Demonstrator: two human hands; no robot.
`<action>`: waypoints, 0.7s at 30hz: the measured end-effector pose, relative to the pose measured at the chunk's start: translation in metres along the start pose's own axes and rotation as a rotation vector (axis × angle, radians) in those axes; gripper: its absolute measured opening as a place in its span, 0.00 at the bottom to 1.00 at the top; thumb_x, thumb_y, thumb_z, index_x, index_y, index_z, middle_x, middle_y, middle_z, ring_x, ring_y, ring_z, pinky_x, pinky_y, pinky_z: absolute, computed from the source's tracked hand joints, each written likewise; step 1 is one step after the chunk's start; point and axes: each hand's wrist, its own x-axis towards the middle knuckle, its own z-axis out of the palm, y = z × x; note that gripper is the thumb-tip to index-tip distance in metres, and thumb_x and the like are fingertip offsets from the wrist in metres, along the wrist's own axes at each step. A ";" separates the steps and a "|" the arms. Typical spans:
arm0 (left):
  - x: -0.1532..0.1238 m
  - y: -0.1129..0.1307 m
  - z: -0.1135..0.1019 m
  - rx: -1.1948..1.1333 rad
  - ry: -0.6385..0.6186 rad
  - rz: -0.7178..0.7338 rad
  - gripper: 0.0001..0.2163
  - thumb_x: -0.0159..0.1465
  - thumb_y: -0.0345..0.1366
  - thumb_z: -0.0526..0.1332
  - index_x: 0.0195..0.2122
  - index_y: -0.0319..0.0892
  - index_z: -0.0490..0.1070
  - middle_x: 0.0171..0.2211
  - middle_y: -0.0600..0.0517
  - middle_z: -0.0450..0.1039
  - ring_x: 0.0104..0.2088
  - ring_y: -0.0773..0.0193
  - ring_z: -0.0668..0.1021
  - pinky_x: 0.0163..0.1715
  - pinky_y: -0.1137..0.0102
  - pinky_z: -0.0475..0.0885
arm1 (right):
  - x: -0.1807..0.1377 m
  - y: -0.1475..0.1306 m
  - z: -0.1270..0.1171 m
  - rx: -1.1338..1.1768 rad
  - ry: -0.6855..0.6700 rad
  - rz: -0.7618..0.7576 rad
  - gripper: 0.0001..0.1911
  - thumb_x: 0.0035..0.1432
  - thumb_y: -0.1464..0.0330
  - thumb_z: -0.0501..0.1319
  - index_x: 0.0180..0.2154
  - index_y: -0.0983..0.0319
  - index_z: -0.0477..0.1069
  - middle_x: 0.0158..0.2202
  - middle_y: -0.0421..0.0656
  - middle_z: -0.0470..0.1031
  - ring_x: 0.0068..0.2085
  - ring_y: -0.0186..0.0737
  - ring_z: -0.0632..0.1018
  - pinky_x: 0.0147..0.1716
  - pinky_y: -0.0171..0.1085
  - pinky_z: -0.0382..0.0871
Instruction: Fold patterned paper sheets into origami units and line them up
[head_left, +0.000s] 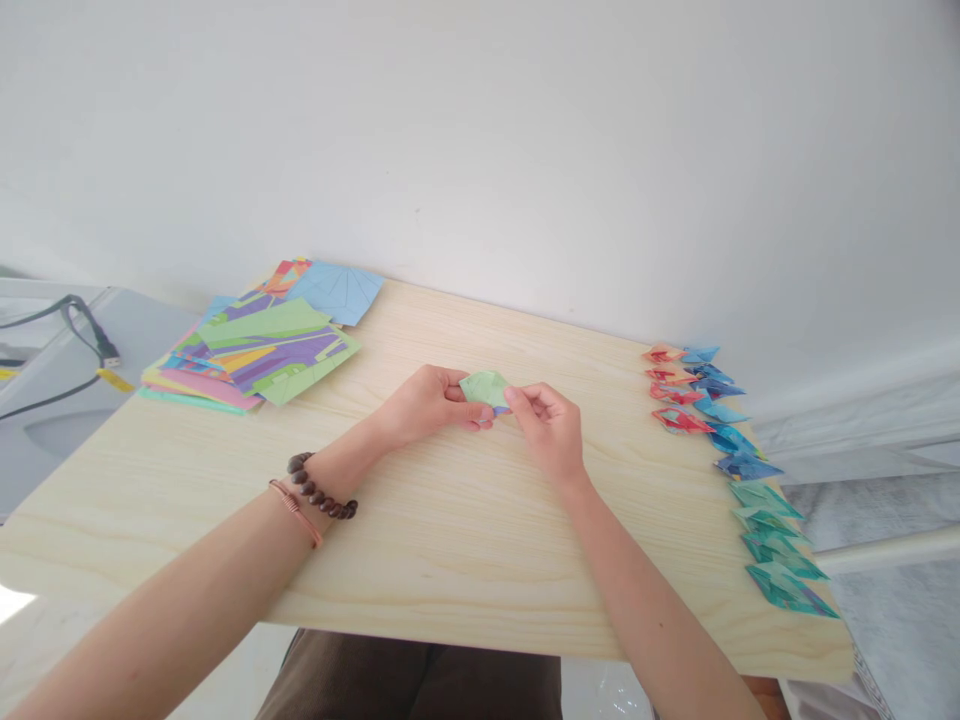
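A small piece of folded paper (484,388), light green with a bit of purple at its lower edge, is held just above the middle of the table. My left hand (427,405) grips its left side, thumb in front and fingers behind. The right side is pinched between the thumb and fingers of my right hand (550,425). Parts of the paper are hidden by my fingertips. Dark beads and a copper-coloured bangle circle my left wrist.
Patterned paper sheets (281,345) lie in a loose pile at the table's left back. Along the right edge stand rows of folded paper pieces in red (681,420), blue (726,412) and green (787,588). A black cable (82,320) lies left of the wooden table (450,540); a white wall rises behind.
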 end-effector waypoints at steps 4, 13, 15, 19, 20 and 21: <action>-0.002 0.000 0.000 0.094 -0.023 -0.003 0.13 0.50 0.41 0.67 0.32 0.37 0.75 0.29 0.49 0.78 0.31 0.61 0.79 0.35 0.69 0.75 | 0.000 0.000 0.000 -0.028 -0.066 -0.035 0.12 0.55 0.59 0.58 0.31 0.61 0.71 0.28 0.41 0.74 0.29 0.35 0.74 0.27 0.33 0.67; -0.003 0.003 -0.002 0.070 -0.116 -0.024 0.12 0.50 0.40 0.67 0.33 0.38 0.76 0.30 0.49 0.79 0.32 0.63 0.79 0.34 0.72 0.75 | -0.001 -0.001 0.000 0.009 -0.023 -0.016 0.15 0.54 0.58 0.58 0.26 0.63 0.71 0.24 0.40 0.72 0.26 0.34 0.71 0.26 0.32 0.65; -0.003 0.003 -0.002 0.077 -0.112 -0.020 0.11 0.50 0.40 0.67 0.33 0.38 0.76 0.30 0.49 0.78 0.31 0.63 0.79 0.34 0.72 0.75 | -0.001 0.000 0.001 0.027 -0.010 -0.004 0.15 0.54 0.58 0.58 0.25 0.63 0.71 0.22 0.39 0.70 0.25 0.32 0.70 0.24 0.31 0.63; -0.004 0.004 0.000 0.090 -0.111 -0.019 0.11 0.51 0.39 0.67 0.33 0.38 0.76 0.30 0.49 0.78 0.31 0.64 0.79 0.34 0.72 0.75 | -0.001 0.000 0.002 0.048 0.003 0.004 0.15 0.54 0.59 0.59 0.25 0.64 0.70 0.22 0.39 0.69 0.24 0.31 0.68 0.23 0.31 0.62; -0.004 0.005 0.000 0.091 -0.107 -0.019 0.12 0.51 0.39 0.67 0.33 0.38 0.76 0.30 0.49 0.78 0.31 0.65 0.79 0.34 0.72 0.75 | -0.001 0.000 0.001 0.045 0.006 0.001 0.15 0.54 0.59 0.59 0.25 0.64 0.71 0.22 0.39 0.70 0.24 0.31 0.69 0.24 0.31 0.62; -0.004 0.005 0.001 0.091 -0.102 -0.018 0.12 0.52 0.39 0.66 0.34 0.37 0.75 0.30 0.50 0.78 0.31 0.65 0.78 0.34 0.72 0.75 | -0.001 0.000 0.001 0.038 0.010 -0.003 0.14 0.54 0.59 0.59 0.26 0.64 0.71 0.22 0.39 0.70 0.24 0.31 0.69 0.24 0.31 0.62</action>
